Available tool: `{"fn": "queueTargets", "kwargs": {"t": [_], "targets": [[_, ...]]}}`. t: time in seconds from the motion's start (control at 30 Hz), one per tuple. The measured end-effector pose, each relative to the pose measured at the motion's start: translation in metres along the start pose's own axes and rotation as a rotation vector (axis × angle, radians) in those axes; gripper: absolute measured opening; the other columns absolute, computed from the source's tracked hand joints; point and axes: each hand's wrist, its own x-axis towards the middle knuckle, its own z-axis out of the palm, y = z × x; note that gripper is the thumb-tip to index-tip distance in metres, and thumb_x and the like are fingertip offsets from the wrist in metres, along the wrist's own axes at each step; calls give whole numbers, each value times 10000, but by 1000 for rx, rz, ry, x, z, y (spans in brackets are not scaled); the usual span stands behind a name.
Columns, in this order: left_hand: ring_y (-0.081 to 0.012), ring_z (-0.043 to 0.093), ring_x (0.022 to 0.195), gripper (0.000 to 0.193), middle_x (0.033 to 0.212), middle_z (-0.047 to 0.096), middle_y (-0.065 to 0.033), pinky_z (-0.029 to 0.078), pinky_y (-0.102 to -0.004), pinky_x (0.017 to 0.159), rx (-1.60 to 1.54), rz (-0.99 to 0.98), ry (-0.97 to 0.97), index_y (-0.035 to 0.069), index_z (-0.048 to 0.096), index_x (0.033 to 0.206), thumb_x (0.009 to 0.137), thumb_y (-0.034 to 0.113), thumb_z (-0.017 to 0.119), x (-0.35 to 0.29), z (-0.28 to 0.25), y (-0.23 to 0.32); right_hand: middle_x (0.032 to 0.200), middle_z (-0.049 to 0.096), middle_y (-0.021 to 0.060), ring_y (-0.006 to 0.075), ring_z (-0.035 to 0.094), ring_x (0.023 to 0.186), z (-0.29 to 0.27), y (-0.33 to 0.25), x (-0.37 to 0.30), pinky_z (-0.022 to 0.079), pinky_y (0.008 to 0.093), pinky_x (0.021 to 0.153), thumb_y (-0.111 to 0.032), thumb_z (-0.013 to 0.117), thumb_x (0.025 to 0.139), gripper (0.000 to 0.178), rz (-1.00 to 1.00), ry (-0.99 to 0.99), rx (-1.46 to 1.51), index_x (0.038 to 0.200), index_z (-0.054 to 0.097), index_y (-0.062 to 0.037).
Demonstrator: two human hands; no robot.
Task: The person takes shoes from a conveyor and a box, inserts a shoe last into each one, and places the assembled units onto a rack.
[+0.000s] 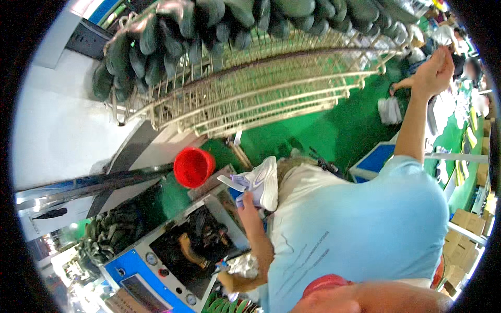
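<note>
White and smooth, a wall panel [57, 117] is filling the far left. Lower down, a blue-and-white machine [130, 260] is showing round gauges and a glossy dark recess. Above, a pale wire rack [261, 86] is carrying a crowded row of dark, rounded, shoe-shaped forms [240, 13]; their ends are jutting out, so a knock against the bars could be sending one down. Just right of a round red bucket [194, 168], a shoe [264, 185] is sitting in the person's left hand [248, 202], near the waist. Its upper is looking soft, white and lavender; its sole is curving, thick and white. Only one of the hands is supporting it, so a loose grip could be letting it twist or fall onto the machine's hard casing, and its protruding pale flap [230, 182] could be snagging. Light blue cloth is spreading across the person's shirt [355, 224]. At upper right, the right hand [437, 72] is standing well apart from the shoe, fingers close together; whether it is gripping anything, one cannot tell. Cardboard boxes [464, 227] are lining the far right.
</note>
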Motion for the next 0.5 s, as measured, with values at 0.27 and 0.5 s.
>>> {"fn": "queueTargets", "kwargs": {"t": [0.27, 0.5], "targets": [[-281, 668, 1081, 542, 1230, 658, -146, 543, -420, 945, -766, -198, 30, -2, 540, 1328, 994, 424, 579, -1, -2, -94, 819, 741, 137, 262, 726, 736, 57, -116, -72, 591, 346, 699, -26, 630, 926, 129, -721, -800, 568, 889, 718, 62], [-311, 647, 1105, 585, 1249, 641, -150, 537, -459, 931, -647, -148, -6, 16, 538, 1333, 967, 467, 613, 13, -17, -95, 705, 684, 147, 185, 666, 625, 9, -84, -89, 533, 296, 575, 10, 541, 971, 210, -452, -847, 432, 892, 684, 143]]}}
